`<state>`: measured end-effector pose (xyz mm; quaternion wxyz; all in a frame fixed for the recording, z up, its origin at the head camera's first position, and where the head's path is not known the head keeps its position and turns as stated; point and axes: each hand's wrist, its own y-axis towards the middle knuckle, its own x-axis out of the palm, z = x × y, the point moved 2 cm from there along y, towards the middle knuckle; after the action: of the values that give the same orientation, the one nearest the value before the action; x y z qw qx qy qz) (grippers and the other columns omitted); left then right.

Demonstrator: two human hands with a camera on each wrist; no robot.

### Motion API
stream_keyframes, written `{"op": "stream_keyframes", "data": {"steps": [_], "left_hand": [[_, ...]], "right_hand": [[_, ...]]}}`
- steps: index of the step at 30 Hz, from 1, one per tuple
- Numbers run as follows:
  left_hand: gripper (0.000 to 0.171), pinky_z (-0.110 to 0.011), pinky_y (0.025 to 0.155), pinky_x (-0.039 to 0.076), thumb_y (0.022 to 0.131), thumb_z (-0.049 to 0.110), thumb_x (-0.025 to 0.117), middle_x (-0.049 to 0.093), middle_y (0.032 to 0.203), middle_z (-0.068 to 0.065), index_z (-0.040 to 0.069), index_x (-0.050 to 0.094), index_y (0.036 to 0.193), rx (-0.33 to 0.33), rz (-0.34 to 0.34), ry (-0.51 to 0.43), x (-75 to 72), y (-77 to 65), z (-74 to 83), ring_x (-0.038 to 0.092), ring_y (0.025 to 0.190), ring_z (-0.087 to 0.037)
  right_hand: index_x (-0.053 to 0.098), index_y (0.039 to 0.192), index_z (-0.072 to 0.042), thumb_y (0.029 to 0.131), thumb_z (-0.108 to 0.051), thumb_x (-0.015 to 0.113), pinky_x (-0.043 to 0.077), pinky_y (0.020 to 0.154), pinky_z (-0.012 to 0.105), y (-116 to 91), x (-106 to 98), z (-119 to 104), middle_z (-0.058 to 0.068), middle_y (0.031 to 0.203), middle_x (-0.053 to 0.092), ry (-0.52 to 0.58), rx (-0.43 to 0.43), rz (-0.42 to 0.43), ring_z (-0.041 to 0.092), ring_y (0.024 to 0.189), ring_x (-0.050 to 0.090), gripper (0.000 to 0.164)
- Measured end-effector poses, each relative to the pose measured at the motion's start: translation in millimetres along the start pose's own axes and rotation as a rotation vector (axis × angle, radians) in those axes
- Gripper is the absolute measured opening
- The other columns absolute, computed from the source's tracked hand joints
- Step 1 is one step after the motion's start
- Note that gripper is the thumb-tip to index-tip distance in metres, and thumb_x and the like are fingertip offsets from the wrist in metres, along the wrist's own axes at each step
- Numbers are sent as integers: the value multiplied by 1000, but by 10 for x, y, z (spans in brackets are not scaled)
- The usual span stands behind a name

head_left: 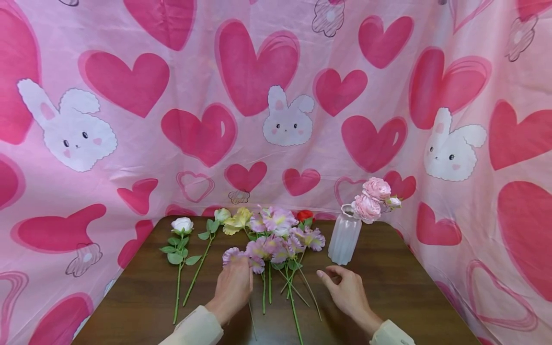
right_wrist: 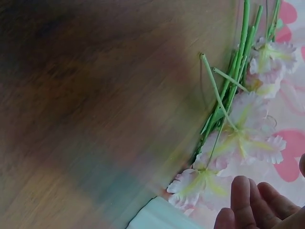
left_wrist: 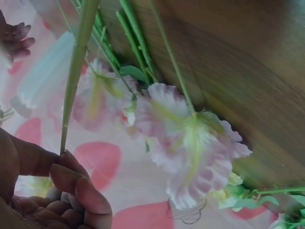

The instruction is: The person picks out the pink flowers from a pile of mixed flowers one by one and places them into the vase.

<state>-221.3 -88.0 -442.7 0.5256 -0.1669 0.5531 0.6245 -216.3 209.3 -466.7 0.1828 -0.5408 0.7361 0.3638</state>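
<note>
In the head view my left hand (head_left: pixel 232 288) is over the middle-left of the table, with a lilac artificial flower (head_left: pixel 233 254) showing just beyond its fingers. Thumb and forefinger pinch that flower's thin green stem (left_wrist: pixel 75 76), as the left wrist view shows. Several more lilac flowers (head_left: pixel 279 220) lie bunched beside it, their stems crossing toward me. My right hand (head_left: pixel 348 291) holds nothing, its fingers loosely bent above the table. Behind it stands a white fluted vase (head_left: pixel 345 239) with pink peonies (head_left: pixel 368 206) leaning out to the right.
Left of the bunch lie a white rose (head_left: pixel 182 225) and a pale rose (head_left: pixel 222 215) on long stems. A yellow flower (head_left: pixel 238 220) and a red rose (head_left: pixel 305 215) sit at the back. A heart-printed cloth (head_left: pixel 194 81) hangs around the dark wooden table (head_left: pixel 133 287).
</note>
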Motion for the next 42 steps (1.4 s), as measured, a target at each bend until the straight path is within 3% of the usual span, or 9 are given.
{"op": "stream_keyframes", "data": {"steps": [10, 24, 34, 42], "left_hand": [[21, -43, 56, 48, 90, 6, 71, 56, 72, -3, 12, 53, 80, 34, 31, -14, 43, 16, 178, 61, 66, -27], [21, -36, 54, 45, 92, 7, 68, 53, 69, 4, 16, 54, 79, 62, -27, -79, 122, 9, 342, 57, 65, -19], [17, -36, 56, 46, 93, 8, 69, 58, 69, 3, 14, 56, 83, 135, 1, -78, 180, 14, 472, 59, 62, -20], [16, -35, 55, 46, 94, 10, 68, 56, 70, 6, 15, 56, 85, 127, -39, -92, 220, 27, 561, 57, 62, -17]], "right_hand": [[79, 101, -12, 89, -37, 81, 51, 66, 26, -19, 43, -77, -6, 86, 74, 47, -31, 12, 8, 72, 64, 28], [80, 97, -14, 90, -36, 80, 50, 65, 24, -29, 94, -121, -6, 81, 73, 87, -52, 14, 5, 69, 62, 24], [81, 94, -16, 89, -34, 82, 51, 65, 25, -34, 143, -160, -9, 80, 74, 109, -69, 42, 4, 69, 64, 19], [82, 94, -19, 89, -39, 81, 52, 72, 30, -27, 150, -199, -9, 87, 77, 96, -53, 62, 7, 81, 68, 21]]}}
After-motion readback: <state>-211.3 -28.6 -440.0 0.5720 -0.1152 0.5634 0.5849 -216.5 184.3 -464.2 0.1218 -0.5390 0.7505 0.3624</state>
